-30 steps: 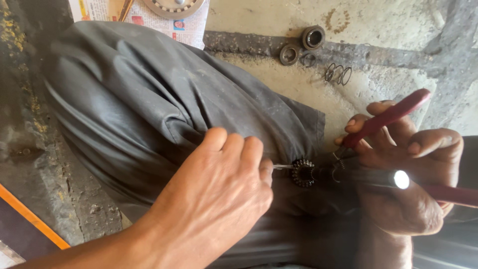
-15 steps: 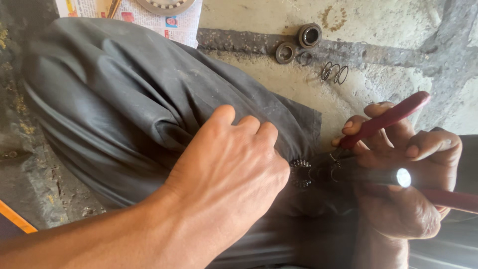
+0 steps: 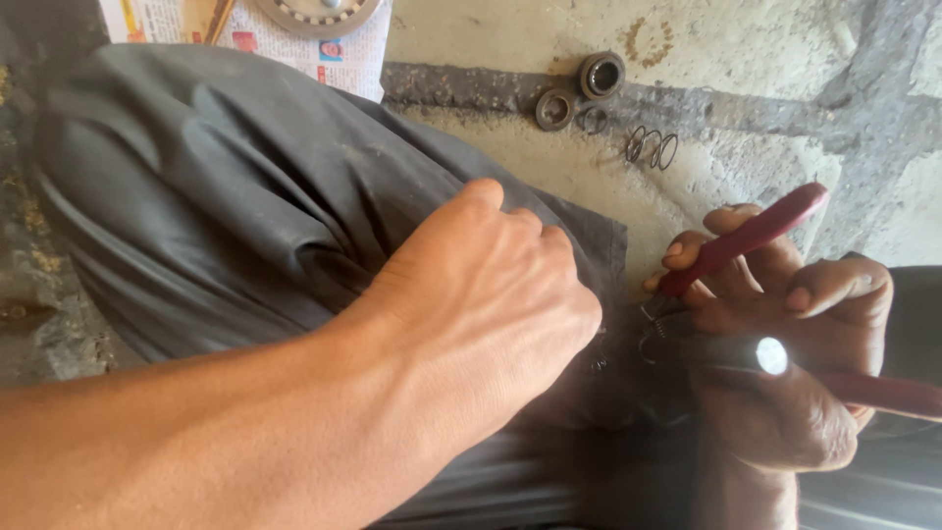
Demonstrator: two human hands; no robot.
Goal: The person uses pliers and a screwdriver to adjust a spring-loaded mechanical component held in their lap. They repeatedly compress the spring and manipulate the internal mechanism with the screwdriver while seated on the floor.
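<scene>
Left hand (image 3: 491,294) clenched in a fist over a small hidden part, forearm across the lap, right hand (image 3: 785,344) grasping red pliers (image 3: 746,238), fingers curled.

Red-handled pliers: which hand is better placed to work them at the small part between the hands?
Right, probably. The right hand already grips the red-handled pliers, their nose toward the small part. The left hand is a closed fist over that part, on the dark cloth.
</scene>
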